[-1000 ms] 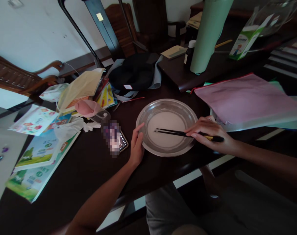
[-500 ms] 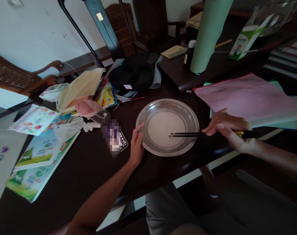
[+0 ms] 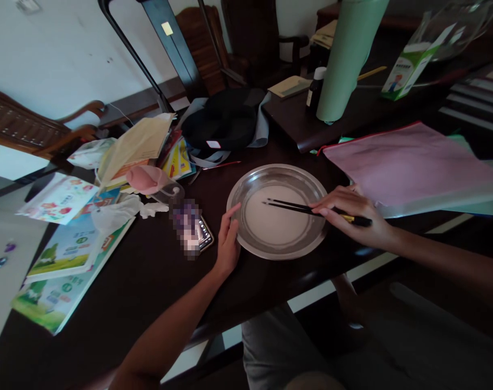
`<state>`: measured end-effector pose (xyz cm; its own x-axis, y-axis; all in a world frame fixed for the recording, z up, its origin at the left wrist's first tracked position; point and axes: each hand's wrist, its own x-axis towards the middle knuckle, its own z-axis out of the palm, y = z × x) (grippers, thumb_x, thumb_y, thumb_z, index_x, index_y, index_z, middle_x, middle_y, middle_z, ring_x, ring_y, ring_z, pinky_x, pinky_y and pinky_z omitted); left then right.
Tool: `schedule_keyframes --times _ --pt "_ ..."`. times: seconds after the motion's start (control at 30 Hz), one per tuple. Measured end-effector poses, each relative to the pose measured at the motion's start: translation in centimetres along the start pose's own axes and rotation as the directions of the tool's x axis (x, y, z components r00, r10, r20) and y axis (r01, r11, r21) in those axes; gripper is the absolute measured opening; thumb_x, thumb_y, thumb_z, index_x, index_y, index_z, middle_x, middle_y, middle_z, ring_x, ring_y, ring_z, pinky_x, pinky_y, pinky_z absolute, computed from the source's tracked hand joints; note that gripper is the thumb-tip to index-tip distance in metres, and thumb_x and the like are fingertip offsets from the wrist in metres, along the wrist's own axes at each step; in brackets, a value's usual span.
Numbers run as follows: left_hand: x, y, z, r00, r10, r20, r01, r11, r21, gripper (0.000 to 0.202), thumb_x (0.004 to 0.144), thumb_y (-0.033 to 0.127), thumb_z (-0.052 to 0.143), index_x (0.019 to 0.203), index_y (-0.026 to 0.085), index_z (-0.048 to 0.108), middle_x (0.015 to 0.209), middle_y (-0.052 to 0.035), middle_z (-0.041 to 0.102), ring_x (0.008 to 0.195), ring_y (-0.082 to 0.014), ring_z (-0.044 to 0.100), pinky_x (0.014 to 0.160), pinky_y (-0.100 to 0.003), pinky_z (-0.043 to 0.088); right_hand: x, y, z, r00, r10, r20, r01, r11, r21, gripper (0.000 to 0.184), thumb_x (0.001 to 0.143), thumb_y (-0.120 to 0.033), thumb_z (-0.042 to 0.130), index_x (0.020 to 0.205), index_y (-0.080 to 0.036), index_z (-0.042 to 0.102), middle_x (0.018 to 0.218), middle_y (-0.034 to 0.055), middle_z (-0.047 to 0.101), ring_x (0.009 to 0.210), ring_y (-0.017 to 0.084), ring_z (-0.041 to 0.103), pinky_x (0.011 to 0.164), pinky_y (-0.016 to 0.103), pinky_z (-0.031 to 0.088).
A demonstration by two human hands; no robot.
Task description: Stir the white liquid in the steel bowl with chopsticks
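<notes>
A round metal bowl [image 3: 285, 253] sits on the dark table with a cloudy white liquid [image 3: 277, 225] in its bottom. On its left side, my left hand [image 3: 228, 242] grips the rim, one finger reaching over the edge. My right hand [image 3: 352, 212] is closed around a pair of black chopsticks [image 3: 291, 206] with gold bands, held over the bowl's right rim. Their silvery tips are close together at the left part of the liquid. Whether they dip below its surface I cannot tell.
Left of the bowl lie a lit phone [image 3: 203, 235], a pink-lidded clear cup [image 3: 149, 180], crumpled tissue [image 3: 116, 212] and books [image 3: 63, 260]. Behind it is a black bag [image 3: 226, 122]. A pink zip pouch [image 3: 409, 162] lies right; a green cylinder [image 3: 348, 65] stands behind.
My right hand has moved left toward the bowl, carrying the chopstick tips left and slightly back across the liquid. My left hand has stayed at the rim.
</notes>
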<state>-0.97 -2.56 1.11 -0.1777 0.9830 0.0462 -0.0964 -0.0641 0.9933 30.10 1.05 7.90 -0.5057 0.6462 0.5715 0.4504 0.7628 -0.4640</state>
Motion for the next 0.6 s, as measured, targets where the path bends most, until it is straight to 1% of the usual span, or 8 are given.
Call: schedule_keyframes --times 0.1,0.17,0.27,0.33,0.4,0.47,0.6 --pt "0.0 0.0 -0.1 1.000 0.002 -0.003 -0.002 1.000 0.028 0.052 0.090 0.063 0.068 0.129 0.028 0.071 0.139 -0.0069 0.068 0.133 -0.0291 0.061 0.116 -0.045 0.046 -0.4 0.0 -1.2 0.996 0.028 -0.082 -0.028 1.000 -0.003 0.021 0.106 -0.023 0.056 0.090 -0.025 0.070 0.088 0.0011 0.081 0.074 0.020 0.072 0.074 0.042 0.041" --pt "0.0 -0.1 -0.1 1.000 0.002 0.001 -0.002 0.999 0.040 0.052 0.091 0.063 0.068 0.130 0.029 0.071 0.139 -0.0069 0.068 0.134 -0.0291 0.061 0.117 -0.045 0.045 -0.7 -0.1 -2.0 0.993 0.028 -0.114 -0.024 0.999 0.039 0.028 0.107 -0.024 0.051 0.086 -0.026 0.069 0.082 0.0009 0.079 0.069 0.020 0.069 0.074 0.044 0.040" --pt "0.0 -0.2 -0.2 1.000 -0.007 0.005 0.007 0.999 0.032 0.050 0.092 0.061 0.067 0.130 0.029 0.070 0.139 -0.0063 0.068 0.132 -0.0284 0.062 0.116 -0.045 0.046 -1.1 -0.4 -2.8 0.995 -0.018 -0.099 0.030 0.992 0.124 0.034 0.109 -0.025 0.044 0.085 -0.027 0.068 0.080 0.0007 0.078 0.067 0.020 0.067 0.075 0.046 0.041" --pt "-0.1 -0.2 -0.2 1.000 -0.005 -0.001 0.005 1.000 0.027 0.049 0.092 0.061 0.068 0.130 0.030 0.070 0.139 -0.0058 0.068 0.132 -0.0280 0.061 0.116 -0.044 0.046 -1.1 -0.7 -2.9 0.997 -0.049 -0.067 0.059 0.985 0.160 0.034 0.110 -0.025 0.043 0.086 -0.027 0.068 0.080 0.0007 0.078 0.068 0.019 0.068 0.074 0.045 0.042" --pt "-0.1 -0.2 -0.2 1.000 -0.001 -0.007 0.001 1.000 0.028 0.050 0.091 0.061 0.068 0.129 0.030 0.071 0.140 -0.0057 0.068 0.134 -0.0281 0.060 0.117 -0.044 0.045 -1.1 -1.0 -2.5 0.997 -0.075 -0.027 0.078 0.983 0.168 0.033 0.110 -0.024 0.043 0.089 -0.026 0.068 0.082 0.0009 0.079 0.070 0.019 0.069 0.073 0.044 0.043" --pt "-0.1 -0.2 -0.2 1.000 0.002 -0.009 -0.001 0.999 0.036 0.050 0.091 0.062 0.068 0.129 0.030 0.071 0.140 -0.0058 0.067 0.135 -0.0283 0.059 0.119 -0.045 0.043 -1.0 -1.1 -1.6 0.996 -0.088 0.007 0.086 0.985 0.153 0.027 0.109 -0.023 0.048 0.093 -0.025 0.069 0.086 0.0008 0.080 0.073 0.018 0.071 0.074 0.042 0.044" --pt "-0.1 -0.1 -0.1 1.000 -0.006 0.005 0.006 1.000 0.011 0.052 0.091 0.063 0.068 0.130 0.029 0.070 0.138 -0.0062 0.068 0.129 -0.0280 0.063 0.114 -0.044 0.048 -0.7 -0.9 0.4 0.997 -0.065 0.039 0.061 0.993 0.097 0.014 0.104 -0.020 0.059 0.100 -0.024 0.072 0.099 0.0010 0.083 0.083 0.017 0.074 0.077 0.040 0.043"
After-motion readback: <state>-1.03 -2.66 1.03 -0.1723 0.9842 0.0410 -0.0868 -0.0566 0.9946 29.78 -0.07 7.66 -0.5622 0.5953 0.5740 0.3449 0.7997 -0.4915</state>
